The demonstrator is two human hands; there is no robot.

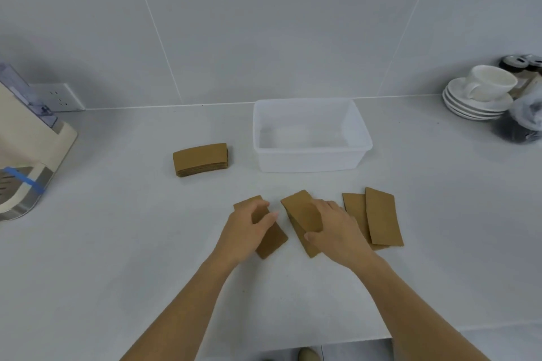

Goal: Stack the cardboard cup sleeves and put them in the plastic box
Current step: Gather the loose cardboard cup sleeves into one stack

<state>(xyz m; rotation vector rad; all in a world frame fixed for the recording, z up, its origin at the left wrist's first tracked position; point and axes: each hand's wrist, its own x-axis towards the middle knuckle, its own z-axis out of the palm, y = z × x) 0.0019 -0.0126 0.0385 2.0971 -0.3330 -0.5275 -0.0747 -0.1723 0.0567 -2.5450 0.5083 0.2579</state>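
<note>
Fingers of the left hand (249, 228) lie spread and pressed flat on one loose cardboard sleeve (271, 236), not closed around it; fingers of the right hand (337, 231) are curled over a small pile of sleeves (302, 214), thumb at its near edge, grasping it. Both sit near the centre of the white surface (117, 258), the flat sleeve at 9 o'clock of the held pile, the two close but apart. Two overlapping sleeves (381, 217) lie flat at 3 o'clock of the right hand, the right one on top. A neat stack of sleeves (201, 158) rests well apart at 11 o'clock of the hands. Container, item one: translucent plastic box (311, 160), rectangular, lidless, at 12 o'clock of the hands and 3 o'clock of the neat stack; nothing is visible inside it. Container, item two: white cup (488, 82) tilted on a stack of white saucers (469, 110) at the far 2 o'clock edge; its contents cannot be told. Dark jars (519, 63) behind it, too blurred to read. Cream-coloured appliance (26, 138) at 9 o'clock, with blue tape (28, 182) across its metal tray; wall socket (61, 97) behind. No legible writing or brand on any item.
</note>
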